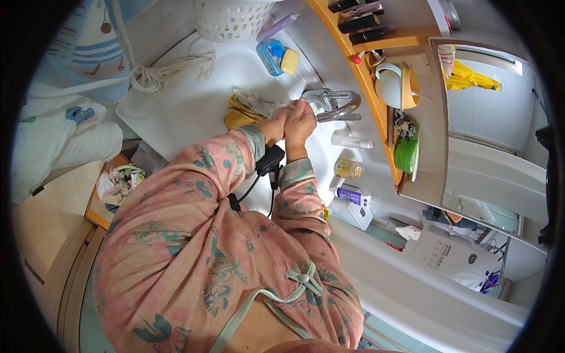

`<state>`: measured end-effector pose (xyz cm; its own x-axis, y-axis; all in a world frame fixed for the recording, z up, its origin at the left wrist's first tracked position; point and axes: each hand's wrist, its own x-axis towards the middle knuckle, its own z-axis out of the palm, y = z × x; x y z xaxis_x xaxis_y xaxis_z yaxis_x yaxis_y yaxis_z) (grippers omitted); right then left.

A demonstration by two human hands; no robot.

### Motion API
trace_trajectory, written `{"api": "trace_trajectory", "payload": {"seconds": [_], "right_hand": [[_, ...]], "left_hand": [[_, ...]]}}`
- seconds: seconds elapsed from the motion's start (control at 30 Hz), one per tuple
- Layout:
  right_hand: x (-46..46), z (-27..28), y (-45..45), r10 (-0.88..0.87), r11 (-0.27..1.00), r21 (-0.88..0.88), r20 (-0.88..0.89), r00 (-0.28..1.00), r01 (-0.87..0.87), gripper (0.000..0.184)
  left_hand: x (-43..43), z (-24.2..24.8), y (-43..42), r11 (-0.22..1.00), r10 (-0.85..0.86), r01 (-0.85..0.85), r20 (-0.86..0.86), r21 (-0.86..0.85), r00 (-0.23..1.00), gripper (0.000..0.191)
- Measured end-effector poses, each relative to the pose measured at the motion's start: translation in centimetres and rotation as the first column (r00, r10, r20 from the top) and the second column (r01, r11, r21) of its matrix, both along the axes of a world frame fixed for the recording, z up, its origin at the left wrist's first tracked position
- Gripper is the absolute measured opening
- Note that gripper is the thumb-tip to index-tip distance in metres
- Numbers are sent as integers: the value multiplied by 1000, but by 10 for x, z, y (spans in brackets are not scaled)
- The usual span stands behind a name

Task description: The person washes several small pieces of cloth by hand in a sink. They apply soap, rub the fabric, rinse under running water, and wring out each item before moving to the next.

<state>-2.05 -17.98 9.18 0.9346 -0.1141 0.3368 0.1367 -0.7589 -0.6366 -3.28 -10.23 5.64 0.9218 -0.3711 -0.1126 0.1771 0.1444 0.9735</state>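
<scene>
Both hands are together over the white washbasin [176, 128], close to the chrome faucet [340, 112]. My left hand [276, 125] is partly hidden behind my right hand [302, 121], and the two touch. The right hand's fingers are bent, beside the spout end. Whether anything is held between them is hidden. A wet-looking yellow cloth [240, 117] and a greyish-white striped cloth [256, 102] lie bunched in the basin, just left of my left hand.
Soap bar [290, 61] and blue soap dish [271, 57] sit near a white perforated basket [234, 22]. Right of the faucet stand a clear bottle [348, 141], a yellowish jar [348, 169] and a purple-white tube [352, 196]. An orange-edged shelf [375, 92] juts out. Black cabled devices [270, 161] hang by my wrists.
</scene>
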Motion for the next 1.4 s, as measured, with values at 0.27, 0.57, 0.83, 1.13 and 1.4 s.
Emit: {"api": "trace_trajectory", "payload": {"seconds": [0.27, 0.57, 0.83, 1.13, 1.4], "right_hand": [[30, -21, -26, 72, 357, 897, -304, 950, 260, 35], [7, 0, -47, 326, 901, 429, -761, 561, 60, 31], [7, 10, -40, 383, 414, 900, -311, 870, 139, 29], [3, -9, -55, 239, 576, 817, -208, 949, 34, 33], [2, -7, -51, 348, 96, 981, -190, 918, 167, 43]], "left_hand": [[36, -53, -42, 614, -161, -475, -688, -631, 707, 22], [46, -49, 13, 526, 2, -502, -589, -686, 808, 33], [33, -114, -9, 577, 279, -622, -588, -529, 759, 25], [36, -60, -28, 528, -92, -573, -713, -627, 695, 22], [48, -103, -38, 376, -146, -605, -690, -702, 709, 16]]}}
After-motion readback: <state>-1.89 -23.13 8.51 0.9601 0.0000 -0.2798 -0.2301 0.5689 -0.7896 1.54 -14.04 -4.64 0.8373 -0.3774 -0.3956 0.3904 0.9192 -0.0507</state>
